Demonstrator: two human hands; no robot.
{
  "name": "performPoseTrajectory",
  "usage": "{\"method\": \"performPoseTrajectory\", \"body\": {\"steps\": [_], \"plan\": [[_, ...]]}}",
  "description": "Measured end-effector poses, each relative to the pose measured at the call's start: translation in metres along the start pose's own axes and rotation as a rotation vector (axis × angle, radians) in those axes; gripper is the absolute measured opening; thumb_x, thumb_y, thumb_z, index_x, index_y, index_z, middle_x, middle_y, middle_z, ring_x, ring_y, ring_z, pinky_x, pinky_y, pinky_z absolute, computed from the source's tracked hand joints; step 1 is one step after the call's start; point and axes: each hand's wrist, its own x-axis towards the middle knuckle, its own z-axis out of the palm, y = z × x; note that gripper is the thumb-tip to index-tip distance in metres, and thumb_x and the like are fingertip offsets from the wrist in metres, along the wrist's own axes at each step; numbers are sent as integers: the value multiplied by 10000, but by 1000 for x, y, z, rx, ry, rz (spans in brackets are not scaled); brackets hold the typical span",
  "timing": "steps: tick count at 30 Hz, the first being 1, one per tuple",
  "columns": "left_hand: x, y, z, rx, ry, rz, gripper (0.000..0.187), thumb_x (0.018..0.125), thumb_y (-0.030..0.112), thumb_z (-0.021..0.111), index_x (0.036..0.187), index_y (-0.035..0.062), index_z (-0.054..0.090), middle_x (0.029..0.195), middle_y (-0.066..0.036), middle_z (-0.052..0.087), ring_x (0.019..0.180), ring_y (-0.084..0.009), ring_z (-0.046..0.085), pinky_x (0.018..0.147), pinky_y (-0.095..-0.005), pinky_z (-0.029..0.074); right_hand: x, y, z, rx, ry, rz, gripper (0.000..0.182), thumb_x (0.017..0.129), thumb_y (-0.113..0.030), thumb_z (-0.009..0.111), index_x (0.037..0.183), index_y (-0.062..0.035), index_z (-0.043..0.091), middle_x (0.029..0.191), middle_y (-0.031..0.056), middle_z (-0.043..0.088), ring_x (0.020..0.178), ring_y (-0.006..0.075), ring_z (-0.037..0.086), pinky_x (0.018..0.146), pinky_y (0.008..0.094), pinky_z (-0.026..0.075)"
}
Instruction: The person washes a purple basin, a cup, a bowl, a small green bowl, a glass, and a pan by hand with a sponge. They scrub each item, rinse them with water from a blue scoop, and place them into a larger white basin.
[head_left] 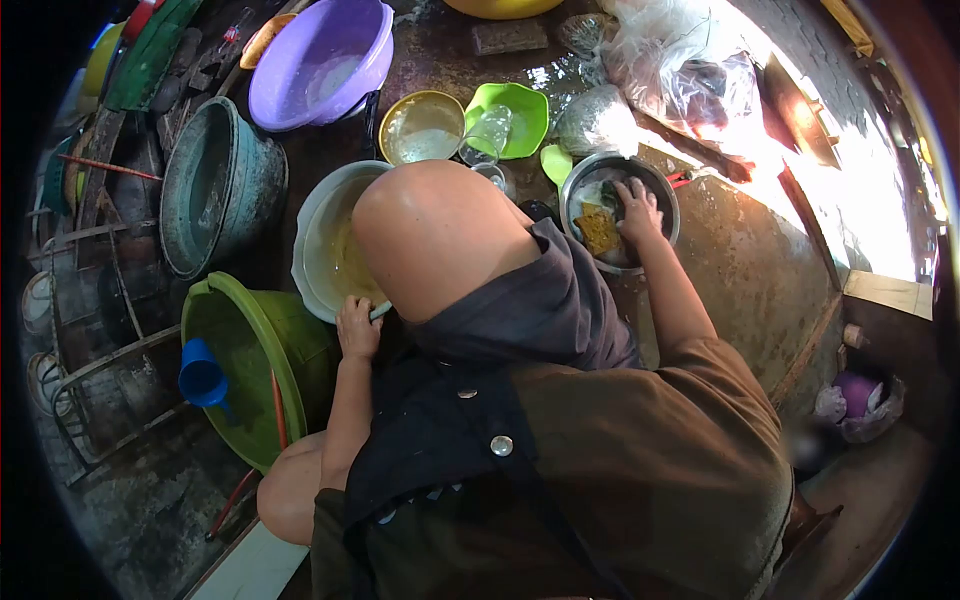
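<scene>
My right hand (638, 208) reaches into a metal bowl (672, 222), its fingers curled over something dark that is mostly hidden under them. A yellow sponge (600, 229) lies beside those fingers, among whitish suds. My left hand (357, 326) grips the rim of a white basin (312, 245) that holds cloudy yellowish water. My raised knee covers part of this basin. A light green spoon (557, 163) stands by the metal bowl, close to clear cups (487, 137), a green bowl (528, 122) and a yellow bowl (398, 128).
To the left are a green tub (265, 345) with a blue dipper (203, 374), a dark teal basin (262, 190) and a purple basin (380, 45). Clear plastic bags (690, 70) lie at the upper right, near a wooden strip (700, 152). A metal rack (120, 355) stands far left.
</scene>
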Motion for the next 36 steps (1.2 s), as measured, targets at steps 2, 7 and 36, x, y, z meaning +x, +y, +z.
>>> {"method": "performPoseTrajectory", "body": {"steps": [2, 7, 36], "plan": [[-2, -4, 1, -24, -48, -66, 289, 655, 118, 730, 913, 89, 601, 985, -107, 514, 988, -309, 503, 860, -421, 391, 13, 4, 28, 55, -17, -31, 599, 701, -23, 584, 1248, -235, 462, 1296, 111, 434, 1133, 357, 472, 898, 497, 432], [-5, -11, -14, 47, -315, -264, 356, 702, 40, 618, 1046, 132, 614, 1275, -104, 401, 1223, -294, 363, 1003, -411, 295, 57, 46, 52, 405, 243, 7, 390, 702, -51, 557, 1084, -132, 538, 1004, 186, 583, 972, 384, 562, 808, 444, 457], [53, -53, -46, -317, 582, -324, 449, 803, 75, 593, 1236, 63, 475, 1259, -226, 331, 1171, -356, 363, 1007, -403, 303, 7, 44, -52, 2176, -44, 73, 313, 918, -168, 480, 1219, -79, 478, 1094, 80, 583, 946, 221, 589, 821, 395, 497]]}}
